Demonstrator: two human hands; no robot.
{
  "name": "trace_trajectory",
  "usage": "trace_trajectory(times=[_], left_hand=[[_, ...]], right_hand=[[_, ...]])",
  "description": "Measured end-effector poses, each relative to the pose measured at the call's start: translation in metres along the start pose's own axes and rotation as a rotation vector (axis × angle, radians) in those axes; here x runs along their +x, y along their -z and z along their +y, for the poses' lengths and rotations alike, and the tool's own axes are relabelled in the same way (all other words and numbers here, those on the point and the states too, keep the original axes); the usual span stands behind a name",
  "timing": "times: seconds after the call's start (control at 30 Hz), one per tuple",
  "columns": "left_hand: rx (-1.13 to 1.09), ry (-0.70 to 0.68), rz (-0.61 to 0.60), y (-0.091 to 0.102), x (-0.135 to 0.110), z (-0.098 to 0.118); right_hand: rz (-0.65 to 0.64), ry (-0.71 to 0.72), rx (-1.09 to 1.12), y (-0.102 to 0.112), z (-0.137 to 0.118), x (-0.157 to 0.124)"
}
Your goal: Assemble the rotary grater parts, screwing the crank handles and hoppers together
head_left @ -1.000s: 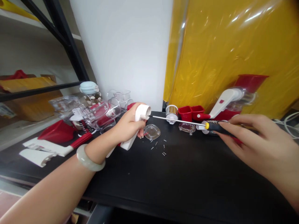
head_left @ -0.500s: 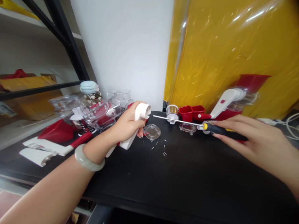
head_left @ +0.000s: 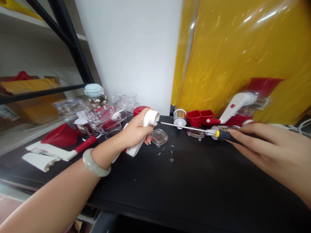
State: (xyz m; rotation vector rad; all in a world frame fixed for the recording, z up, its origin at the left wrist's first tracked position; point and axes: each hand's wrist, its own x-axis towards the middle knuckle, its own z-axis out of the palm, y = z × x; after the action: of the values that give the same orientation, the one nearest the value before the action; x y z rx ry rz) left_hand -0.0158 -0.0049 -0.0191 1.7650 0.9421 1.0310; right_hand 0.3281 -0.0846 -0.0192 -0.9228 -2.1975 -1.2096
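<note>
My left hand (head_left: 139,127) is wrapped round a white plastic crank handle (head_left: 151,117), its hollow round end turned to the right. In my right hand (head_left: 264,140) is a screwdriver (head_left: 189,126) with a black and yellow grip. Its long shaft runs left, and the dark tip meets the opening of the white part; whether it sits on a screw is hidden. Below lie several small screws (head_left: 171,159) on the black table (head_left: 194,194). Behind them rests a clear plastic disc (head_left: 159,137), near my left fingers.
A drum grater (head_left: 179,118), red cups (head_left: 194,118) and an assembled red-and-white grater (head_left: 239,105) stand along the back right. To the left are clear plastic housings (head_left: 109,116), a red hopper (head_left: 60,134), white handle parts (head_left: 40,161) and a blue-lidded bottle (head_left: 94,90).
My left hand and the white handle have shifted slightly right in view. The screwdriver and right hand have also moved a little right, the tip staying at the opening.
</note>
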Motion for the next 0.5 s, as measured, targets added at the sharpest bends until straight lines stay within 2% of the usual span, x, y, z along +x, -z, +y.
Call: trace_trajectory(times=[0.17,0.27,0.43,0.5], left_hand=[[-0.041,-0.008,-0.01,0.001,0.001,0.001],[-0.076,0.011,-0.027,0.001,0.002,0.001],[-0.142,0.087,-0.075,-0.001,0.002,0.001],[-0.151,0.108,-0.093,-0.001,0.001,0.001]], right_hand=[[0.069,0.072,-0.077,0.002,-0.005,0.003],[0.092,0.062,-0.097,0.009,-0.009,0.007],[0.093,0.018,-0.005,0.019,-0.009,-0.002],[0.15,0.049,0.009,0.016,-0.005,-0.009]])
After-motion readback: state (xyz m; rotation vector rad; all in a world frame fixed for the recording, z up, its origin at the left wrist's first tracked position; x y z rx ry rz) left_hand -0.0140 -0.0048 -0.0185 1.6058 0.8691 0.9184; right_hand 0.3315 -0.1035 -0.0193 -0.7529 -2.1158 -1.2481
